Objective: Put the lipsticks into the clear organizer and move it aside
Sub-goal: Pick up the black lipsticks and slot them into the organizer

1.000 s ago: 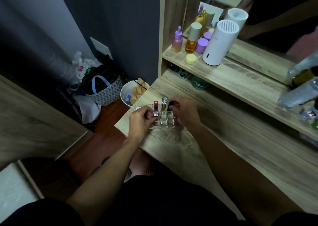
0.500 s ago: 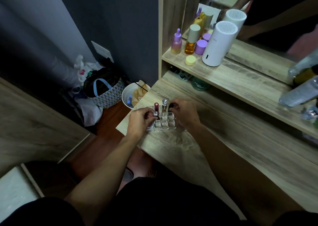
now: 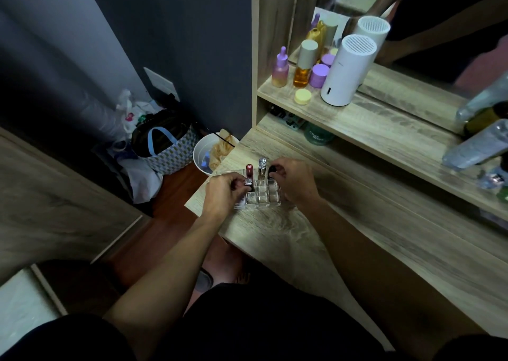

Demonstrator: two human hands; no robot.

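two hands at the clear organizer, three lipsticks standing in its back row

much of the clear organizer (image 3: 261, 198) is hard to read: its walls are see-through against the wooden desk (image 3: 343, 223), and its left and right edges are covered by the hands. it sits near the desk's left end. how many compartments it has cannot be counted with certainty; two empty rows show in front of the filled one.

the left hand (image 3: 224, 193) is curled against the organizer's left side, fingers closed around the silver base of the red lipstick (image 3: 249, 174), which stands upright in the back left compartment. the right hand (image 3: 294, 180) covers the organizer's right side, its thumb and forefinger pinched on the black lipstick (image 3: 271, 171) in the back right compartment; most of that lipstick is hidden by the fingers. between them the silver lipstick (image 3: 262, 166) stands upright, untouched.

a flat clear piece lies just left of the organizer, mostly under the left hand, and what it is cannot be told.

on the shelf (image 3: 384, 129) above stand a white cylinder (image 3: 347, 72), a purple dropper bottle (image 3: 281, 67), an amber bottle (image 3: 303, 65), a purple jar (image 3: 319, 76) and a small yellow jar (image 3: 302, 96). blurred bottles are cut off at the right edge. under the shelf a green container (image 3: 317, 136) sits in shadow. on the floor left of the desk are a white bin (image 3: 203, 154) and a patterned bag (image 3: 167, 151).
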